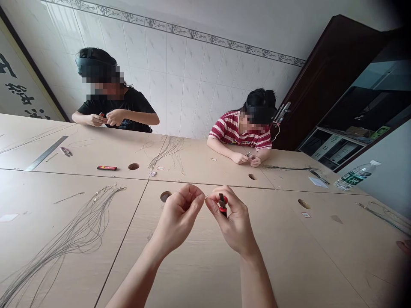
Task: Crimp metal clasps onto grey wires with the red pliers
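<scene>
My left hand (pixel 183 214) is closed in a pinch above the table, with its fingertips almost meeting those of the other hand. Between the two sets of fingertips shows a tiny, thin, gold-coloured piece (pixel 206 197), too small to name. My right hand (pixel 231 222) is closed around a small red and black tool (pixel 222 204) with a dark metal head, held roughly upright. Its thumb and forefinger also pinch together at the tiny piece. To the left, a bundle of thin grey cords (pixel 69 239) with small metal ends lies on the table.
Across the table (pixel 192 265) sit two people, one in a black shirt (pixel 135 102), one in a striped shirt (pixel 231 128). A steel ruler (pixel 46 153), a red-black box cutter (pixel 107 168), more cords (pixel 165 152) and a water bottle (pixel 356 175) lie or stand around. The tabletop has several round holes.
</scene>
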The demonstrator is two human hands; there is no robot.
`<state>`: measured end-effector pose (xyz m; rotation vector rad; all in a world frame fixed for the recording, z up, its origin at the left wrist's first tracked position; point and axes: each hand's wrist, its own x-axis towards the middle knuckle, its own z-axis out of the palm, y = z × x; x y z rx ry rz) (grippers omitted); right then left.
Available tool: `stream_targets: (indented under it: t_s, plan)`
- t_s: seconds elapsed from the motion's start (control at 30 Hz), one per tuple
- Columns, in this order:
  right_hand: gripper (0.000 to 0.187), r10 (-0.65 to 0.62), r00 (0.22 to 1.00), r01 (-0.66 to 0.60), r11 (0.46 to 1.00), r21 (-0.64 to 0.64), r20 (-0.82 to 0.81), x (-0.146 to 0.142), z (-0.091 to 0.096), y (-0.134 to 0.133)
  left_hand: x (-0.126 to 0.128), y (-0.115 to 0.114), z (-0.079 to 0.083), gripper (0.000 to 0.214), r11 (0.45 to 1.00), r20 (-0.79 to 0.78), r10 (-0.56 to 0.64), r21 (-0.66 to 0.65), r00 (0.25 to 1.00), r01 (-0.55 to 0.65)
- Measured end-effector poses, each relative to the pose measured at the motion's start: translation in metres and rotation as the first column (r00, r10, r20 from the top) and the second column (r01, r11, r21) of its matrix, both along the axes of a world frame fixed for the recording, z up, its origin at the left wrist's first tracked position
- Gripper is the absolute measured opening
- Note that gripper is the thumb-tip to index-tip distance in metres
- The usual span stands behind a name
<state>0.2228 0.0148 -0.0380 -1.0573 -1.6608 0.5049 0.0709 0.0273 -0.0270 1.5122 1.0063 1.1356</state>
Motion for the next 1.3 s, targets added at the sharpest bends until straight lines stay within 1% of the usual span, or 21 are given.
stream_targets:
  t_s: [0.1,0.27,0.37,0.57,0.67,0.83,1.1,1.2,1.3]
  plan:
    - [0.017,0.010,1.000,-0.011,1.000,-0.015,-0.027,-0.0002,0.0017,-0.0006,-0.0023,0.0016,-0.0007,0.018,1.000,0.008,-0.012,-0.013,1.000,0.012]
    - [0.018,0.012,0.999,-0.013,1.000,-0.027,-0.040,0.0001,0.0029,-0.0011,-0.0027,-0.0007,0.0048,0.007,0.998,0.040,-0.037,-0.040,0.999,0.038]
    - [0.017,0.016,0.999,-0.018,0.999,-0.042,-0.052,0.0006,0.0027,-0.0004,-0.0022,-0.0013,0.0063,0.011,0.997,0.055,-0.066,-0.038,0.996,0.068]
    - [0.018,0.012,0.999,-0.013,0.999,-0.039,-0.033,0.0006,0.0035,-0.0015,-0.0041,0.0005,0.0023,0.019,0.996,0.034,-0.088,-0.002,0.996,0.088]
    - [0.016,-0.006,1.000,0.006,1.000,0.000,0.026,0.0018,0.0021,-0.0019,-0.0044,0.0011,0.0009,0.021,0.996,0.023,-0.092,-0.009,0.995,0.092]
    - [0.014,-0.067,0.988,0.052,0.993,0.105,0.139,0.0040,0.0015,-0.0002,-0.0036,0.0004,0.0005,0.022,0.994,0.042,-0.098,-0.042,0.994,0.099]
    - [0.014,-0.081,0.987,0.063,0.990,0.126,0.141,0.0026,0.0028,-0.0031,-0.0009,-0.0006,0.0064,0.015,0.994,0.151,-0.042,-0.091,0.988,0.056]
    - [0.014,-0.091,0.984,0.069,0.987,0.142,0.153,0.0021,0.0036,-0.0039,-0.0010,-0.0012,0.0082,0.017,0.993,0.125,-0.033,-0.109,0.992,0.047]
    - [0.013,-0.095,0.983,0.072,0.986,0.149,0.157,0.0021,0.0042,-0.0039,-0.0012,-0.0014,0.0077,0.018,0.996,0.074,-0.009,-0.087,0.997,0.015]
